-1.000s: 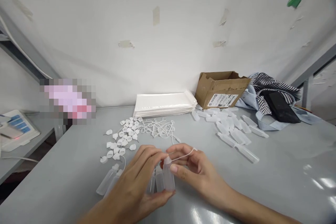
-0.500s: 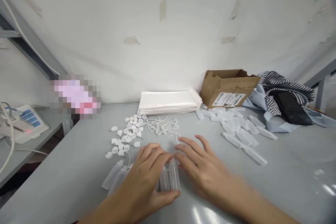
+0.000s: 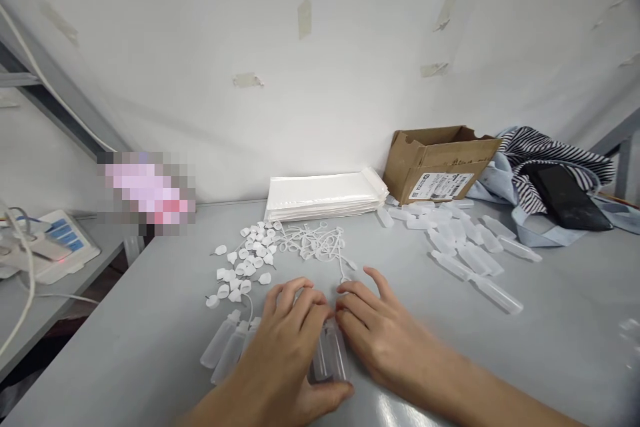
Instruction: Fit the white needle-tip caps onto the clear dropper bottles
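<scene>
My left hand [image 3: 287,340] is closed around a row of clear plastic squeeze bottles [image 3: 331,352], thumb at their bases and fingers over their necks. More bottles of this row [image 3: 231,350] lie left of the hand; its middle is hidden beneath my palm. My right hand [image 3: 373,323] has its thumb and fingertips drawn together at the neck of the rightmost bottle, with one finger raised. What these fingertips pinch is hidden. A thin white strap [image 3: 342,267] runs from a tangled heap of looped straps [image 3: 313,241] toward my right fingertips.
White needle-tip caps [image 3: 250,253] are scattered at left. Stacked white padded envelopes [image 3: 325,195] lie by the wall. At right are loose bottles [image 3: 455,233], a cardboard box [image 3: 440,163], striped cloth [image 3: 555,147] and a black phone [image 3: 565,197]. Equipment with cables [image 3: 65,240] stands far left.
Both hands have shifted slightly downward in the view, staying at the bottles. My right fingers have drawn closer to the bottle neck. The strap's end near them lies differently. The view has moved slightly.
</scene>
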Tool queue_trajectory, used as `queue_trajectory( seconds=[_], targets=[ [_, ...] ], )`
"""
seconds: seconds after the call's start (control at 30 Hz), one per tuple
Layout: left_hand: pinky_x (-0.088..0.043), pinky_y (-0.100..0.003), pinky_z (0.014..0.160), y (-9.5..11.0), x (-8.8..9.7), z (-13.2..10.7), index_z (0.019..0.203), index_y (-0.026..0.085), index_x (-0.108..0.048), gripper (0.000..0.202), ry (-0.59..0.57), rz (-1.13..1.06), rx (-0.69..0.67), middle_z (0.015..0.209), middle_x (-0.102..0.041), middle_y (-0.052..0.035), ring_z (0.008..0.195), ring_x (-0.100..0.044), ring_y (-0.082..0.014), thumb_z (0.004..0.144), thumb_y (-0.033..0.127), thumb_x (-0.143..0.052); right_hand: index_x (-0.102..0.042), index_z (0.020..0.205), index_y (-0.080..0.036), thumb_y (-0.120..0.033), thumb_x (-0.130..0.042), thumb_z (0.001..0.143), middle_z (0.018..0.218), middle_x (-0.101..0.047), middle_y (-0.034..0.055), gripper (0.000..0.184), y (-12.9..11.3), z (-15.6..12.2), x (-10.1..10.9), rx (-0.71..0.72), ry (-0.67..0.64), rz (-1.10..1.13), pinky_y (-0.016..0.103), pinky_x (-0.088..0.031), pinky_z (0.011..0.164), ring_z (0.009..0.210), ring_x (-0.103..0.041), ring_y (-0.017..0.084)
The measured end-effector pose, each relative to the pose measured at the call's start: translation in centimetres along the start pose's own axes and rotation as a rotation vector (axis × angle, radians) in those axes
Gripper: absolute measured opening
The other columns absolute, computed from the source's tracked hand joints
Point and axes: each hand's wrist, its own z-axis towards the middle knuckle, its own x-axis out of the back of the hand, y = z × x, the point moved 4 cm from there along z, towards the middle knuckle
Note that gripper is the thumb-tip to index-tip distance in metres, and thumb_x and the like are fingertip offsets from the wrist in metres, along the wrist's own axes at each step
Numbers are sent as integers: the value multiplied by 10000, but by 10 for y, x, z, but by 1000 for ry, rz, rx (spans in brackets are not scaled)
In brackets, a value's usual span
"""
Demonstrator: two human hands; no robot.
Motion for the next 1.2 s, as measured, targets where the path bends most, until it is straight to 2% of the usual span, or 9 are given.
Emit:
queue_trajectory(
  seconds=[0.1,0.33,0.6,0.73,0.87,0.97,1.07,1.13,1.2],
  targets=[
    [-399,-525,934,-1,1,0,986,198,-588,488,11,24,-7,1033,-622,-69,1114,-483,-355,585,381,-795,-622,840,-95,-75,-434,915,831,-638,89,203,0,1,1,-9,-7,19,563,-383,946,953,-572,256],
    [-401,-573,947,-2,3,1,1016,165,-591,441,-162,50,6,1051,-638,-88,1127,-495,-370,640,325,-755,-623,899,-98,-82,-408,946,933,-648,119,221,0,1,0,-19,-33,29,563,-368,979,1054,-548,267],
    [-360,-599,980,-10,-11,-13,1121,181,-535,573,-131,126,-18,1182,-592,-102,1219,-405,-390,614,297,-775,-624,938,-106,-98,-394,945,1041,-635,129,230,1,2,3,-81,-96,110,557,-373,998,1087,-549,269],
    [-397,-613,946,-7,-2,-9,1135,150,-544,602,-200,177,-42,1205,-591,-139,1209,-427,-414,626,365,-785,-616,972,-122,-114,-402,948,1055,-628,110,215,1,1,2,-108,-133,158,542,-343,1029,1111,-538,250],
    [-423,-573,952,-9,5,-10,1238,170,-486,691,-250,187,-72,1238,-582,-127,1216,-446,-389,660,417,-775,-608,968,-135,-184,-454,950,1050,-634,99,162,0,1,2,-125,-137,178,518,-366,1007,1080,-552,242],
    [-414,-551,964,-19,-5,-15,1284,185,-461,784,-199,198,-86,1229,-588,-120,1212,-453,-386,637,507,-764,-607,973,-144,-215,-503,930,1055,-638,92,134,2,2,5,-144,-172,218,497,-374,999,1065,-558,238],
    [-433,-523,916,-26,-14,-18,1252,178,-496,745,-58,222,-157,1143,-630,-121,1147,-501,-388,681,627,-663,-612,996,-172,-233,-516,925,1046,-644,73,135,8,5,15,-169,-179,272,496,-354,1006,1062,-557,232],
    [-439,-509,915,-26,-14,-17,1239,184,-499,705,7,211,-158,1131,-640,-114,1131,-517,-373,720,644,-623,-615,1025,-184,-281,-525,924,1017,-649,68,166,17,7,21,-212,-137,304,489,-377,968,1007,-565,231],
    [-457,-474,923,-24,-6,-13,1225,212,-501,623,71,159,-92,1141,-643,-91,1130,-529,-338,750,590,-641,-621,1033,-182,-302,-521,927,996,-647,78,189,27,9,26,-286,-53,303,464,-417,902,952,-566,230]
  ],
)
